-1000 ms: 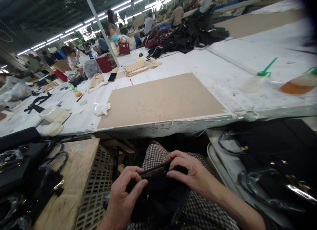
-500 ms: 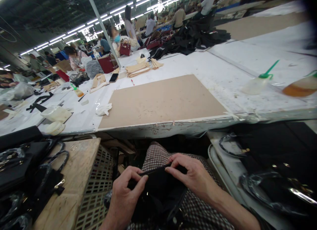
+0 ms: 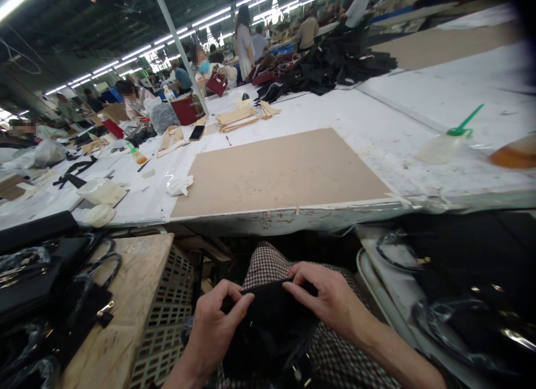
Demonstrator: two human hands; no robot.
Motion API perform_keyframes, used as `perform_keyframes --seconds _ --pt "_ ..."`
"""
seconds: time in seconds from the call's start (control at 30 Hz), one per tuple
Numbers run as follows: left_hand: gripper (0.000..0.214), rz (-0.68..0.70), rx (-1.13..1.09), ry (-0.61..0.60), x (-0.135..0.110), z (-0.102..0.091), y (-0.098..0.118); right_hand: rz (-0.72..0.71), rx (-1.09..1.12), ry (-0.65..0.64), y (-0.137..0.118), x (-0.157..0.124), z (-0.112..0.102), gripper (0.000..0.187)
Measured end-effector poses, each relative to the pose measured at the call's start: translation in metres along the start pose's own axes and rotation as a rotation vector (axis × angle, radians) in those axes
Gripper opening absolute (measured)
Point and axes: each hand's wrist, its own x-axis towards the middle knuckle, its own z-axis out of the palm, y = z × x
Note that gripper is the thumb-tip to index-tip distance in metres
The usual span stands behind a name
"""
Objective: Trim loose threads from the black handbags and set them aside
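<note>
A black bag (image 3: 268,333) rests on my lap, over checked trousers (image 3: 335,361). My left hand (image 3: 213,330) pinches its upper edge on the left, fingers curled round the rim. My right hand (image 3: 326,299) grips the same edge on the right, fingers pressed down on it. Both hands are closed on the bag, below the front edge of the work table (image 3: 293,219).
A brown board (image 3: 276,171) lies on the white table with squeeze bottles (image 3: 448,143) at right. Black bags with handles sit on a wooden stand (image 3: 121,311) at left and in a tray (image 3: 460,283) at right. Other people work at the far tables.
My hands have shifted slightly along the bag's top edge and the bag's rim sits a little lower. The view has tilted slightly.
</note>
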Motion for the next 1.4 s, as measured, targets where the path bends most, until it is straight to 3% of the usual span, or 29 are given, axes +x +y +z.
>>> perform_keyframes --seconds 0.6,0.73,0.77,0.83,0.97,1.0,1.13,1.27,1.4 --pt "0.026 -0.051 -0.087 0.035 -0.001 0.009 -0.002 0.052 -0.06 -0.05 -0.004 0.001 0.0 0.022" --pt "0.023 -0.119 -0.166 -0.067 0.006 0.001 0.002 0.162 -0.122 -0.104 -0.011 0.004 -0.006 0.014" --pt "0.024 -0.119 -0.182 -0.122 0.008 -0.002 0.004 0.165 -0.113 -0.122 -0.014 0.006 -0.009 0.022" --pt "0.02 -0.08 -0.173 -0.221 0.012 -0.008 0.009 0.092 -0.086 -0.19 -0.02 0.01 -0.013 0.036" --pt "0.019 0.078 -0.063 -0.312 0.016 -0.015 0.018 -0.12 -0.089 -0.407 -0.033 0.021 -0.012 0.015" --pt "0.018 0.106 -0.038 -0.321 0.016 -0.015 0.02 -0.131 -0.114 -0.422 -0.036 0.023 -0.009 0.019" --pt "0.015 0.147 0.076 -0.311 0.018 -0.01 0.027 -0.112 -0.221 -0.358 -0.04 0.025 0.004 0.025" --pt "0.02 0.168 0.233 -0.256 0.017 -0.003 0.033 -0.106 -0.192 -0.311 -0.036 0.021 0.01 0.022" --pt "0.023 0.178 0.204 -0.299 0.017 -0.004 0.032 -0.1 -0.143 -0.341 -0.034 0.02 0.007 0.025"
